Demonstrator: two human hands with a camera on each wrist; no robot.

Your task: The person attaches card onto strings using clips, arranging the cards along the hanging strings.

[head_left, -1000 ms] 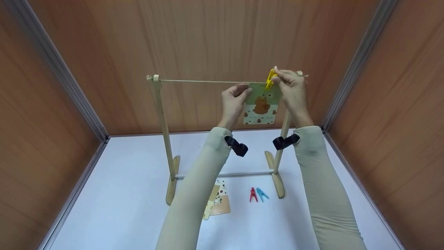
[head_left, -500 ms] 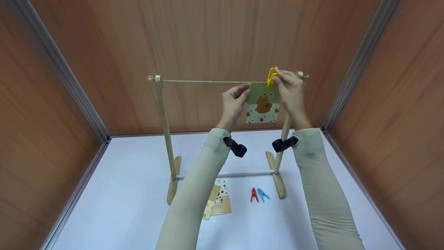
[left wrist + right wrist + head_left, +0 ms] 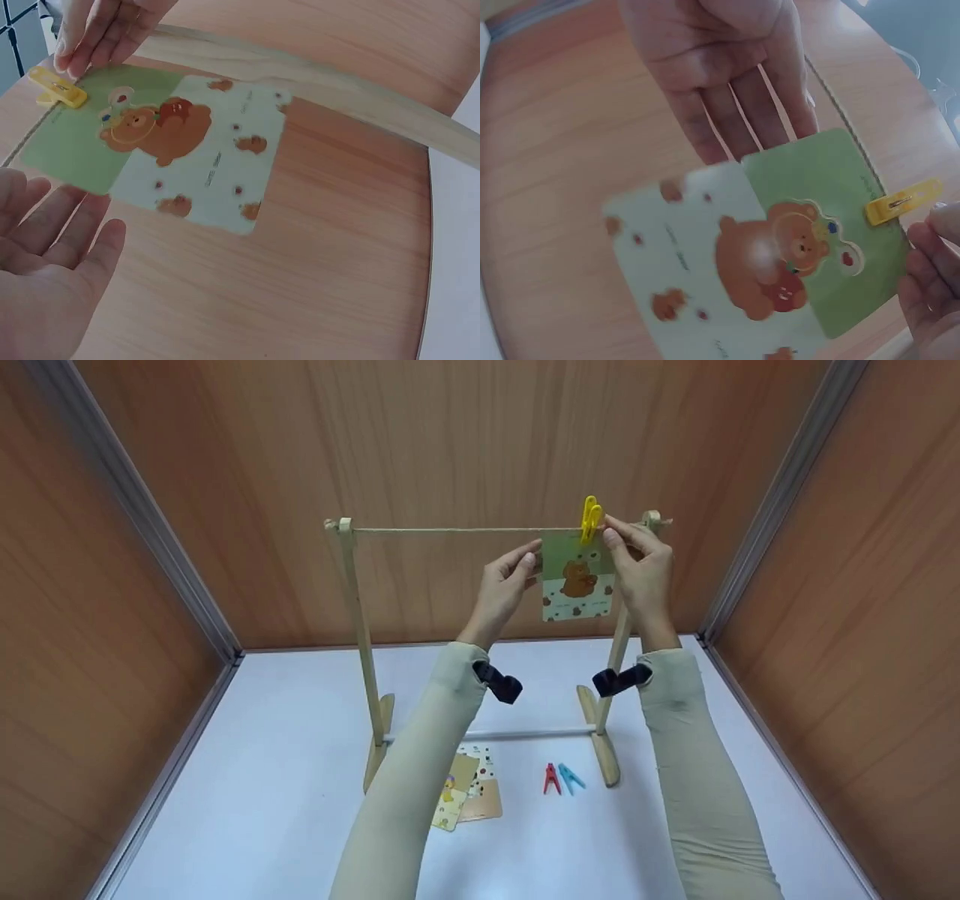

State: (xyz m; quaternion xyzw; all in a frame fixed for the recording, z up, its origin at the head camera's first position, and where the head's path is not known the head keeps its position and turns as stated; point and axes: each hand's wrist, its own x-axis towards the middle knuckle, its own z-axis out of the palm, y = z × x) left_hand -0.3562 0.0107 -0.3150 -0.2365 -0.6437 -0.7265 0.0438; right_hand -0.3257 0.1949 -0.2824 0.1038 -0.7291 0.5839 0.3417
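The bear card (image 3: 577, 577) hangs upright from the string (image 3: 450, 530), toward the string's 3 o'clock end, green half up and bear in the middle. There's a yellow peg (image 3: 591, 520) clamped over card and string just past 12 o'clock on the card's top edge. Left hand (image 3: 495, 594) is at the card's 9 o'clock side, fingers loosely stretched out, not gripping anything; fingertips are right at the edge but I can't tell if they touch. Right hand (image 3: 646, 570) is at 3 o'clock, thumb and forefinger slightly apart just beside the peg, no grip on it, and can't tell if a fingertip brushes the card's corner. String's tied across a wooden stand (image 3: 362, 622) on the white table (image 3: 285, 750). Down at 6 o'clock from the card, a red peg (image 3: 551, 778) and blue peg (image 3: 571, 778) lie side by side, and at 7 there's a few overlapping cards (image 3: 484, 799), partly hidden by the left sleeve (image 3: 409, 765)
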